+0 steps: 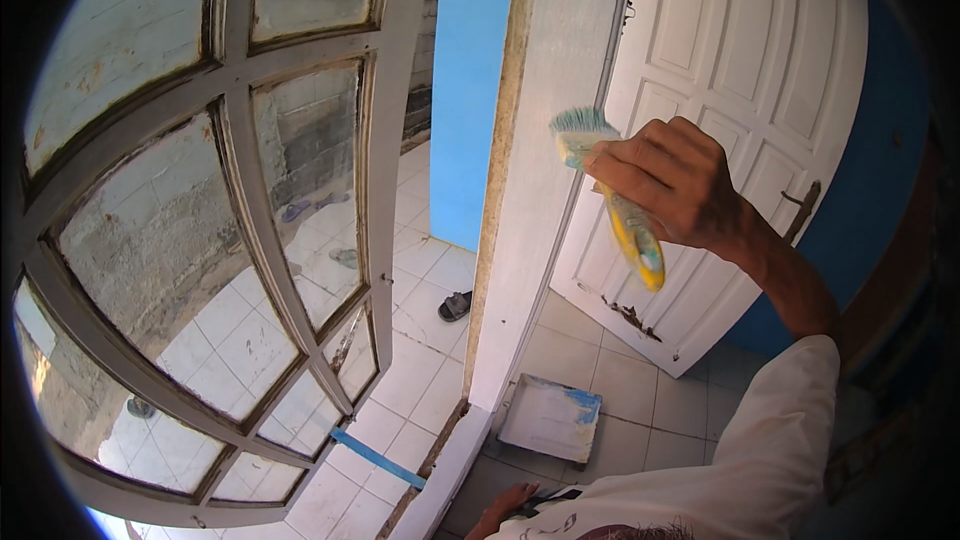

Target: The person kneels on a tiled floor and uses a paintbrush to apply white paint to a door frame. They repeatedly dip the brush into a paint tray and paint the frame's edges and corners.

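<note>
My right hand [675,180] is closed round a paintbrush [637,240] with a yellow handle. Its bristles are stained blue-green and point up and to the left, in front of the white door frame post [545,130]; whether they touch it I cannot tell. Low in the picture, my left hand [512,497] shows only in part beside my shirt, and its fingers are too small and dark to read. On the tiles near it lies a white paint tray [540,415] with blue and cream smears along its right side.
At the left stands a glazed door [235,90] with worn white framing. A blue strip [378,458] runs from its lower corner to the frame. The white panelled door [740,70] at the right has damage near its bottom. A dark sandal [455,306] lies beyond the post, beside a blue panel [465,90].
</note>
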`<state>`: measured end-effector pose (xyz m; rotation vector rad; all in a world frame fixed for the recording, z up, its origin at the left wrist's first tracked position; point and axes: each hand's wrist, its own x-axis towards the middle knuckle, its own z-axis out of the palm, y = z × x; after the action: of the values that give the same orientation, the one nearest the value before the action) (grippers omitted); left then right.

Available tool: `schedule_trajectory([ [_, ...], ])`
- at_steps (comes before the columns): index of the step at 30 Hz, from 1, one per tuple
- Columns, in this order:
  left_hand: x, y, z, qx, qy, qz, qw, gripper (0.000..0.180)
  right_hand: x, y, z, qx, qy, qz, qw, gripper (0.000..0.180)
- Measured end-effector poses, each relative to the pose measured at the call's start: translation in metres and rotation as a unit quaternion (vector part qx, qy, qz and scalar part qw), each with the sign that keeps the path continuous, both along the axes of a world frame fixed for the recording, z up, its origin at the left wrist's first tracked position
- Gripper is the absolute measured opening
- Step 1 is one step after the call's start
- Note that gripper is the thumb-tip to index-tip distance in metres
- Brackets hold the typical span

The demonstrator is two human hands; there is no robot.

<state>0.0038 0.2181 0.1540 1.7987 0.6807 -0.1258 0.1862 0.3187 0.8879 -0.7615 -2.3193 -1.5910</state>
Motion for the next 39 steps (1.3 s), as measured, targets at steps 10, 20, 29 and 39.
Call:
schedule_trajectory([
  [10,0.000,-0.006,-0.009,-0.030,0.003,0.020,0.999,0.077,0.023,0.046,0.178,0.061,0.226,-0.086,0.968,0.020],
  [20,0.013,-0.003,-0.022,-0.041,0.011,0.031,0.999,0.079,-0.052,0.046,0.113,0.214,-0.177,-0.056,0.959,0.018],
  [29,0.015,-0.005,-0.022,-0.040,0.021,0.017,0.999,0.080,-0.051,0.033,-0.033,-0.041,-0.127,0.021,0.991,0.017],
  [39,0.007,-0.005,-0.028,-0.027,0.001,0.020,0.999,0.080,-0.029,0.056,0.075,-0.023,0.144,-0.040,0.989,0.027],
])
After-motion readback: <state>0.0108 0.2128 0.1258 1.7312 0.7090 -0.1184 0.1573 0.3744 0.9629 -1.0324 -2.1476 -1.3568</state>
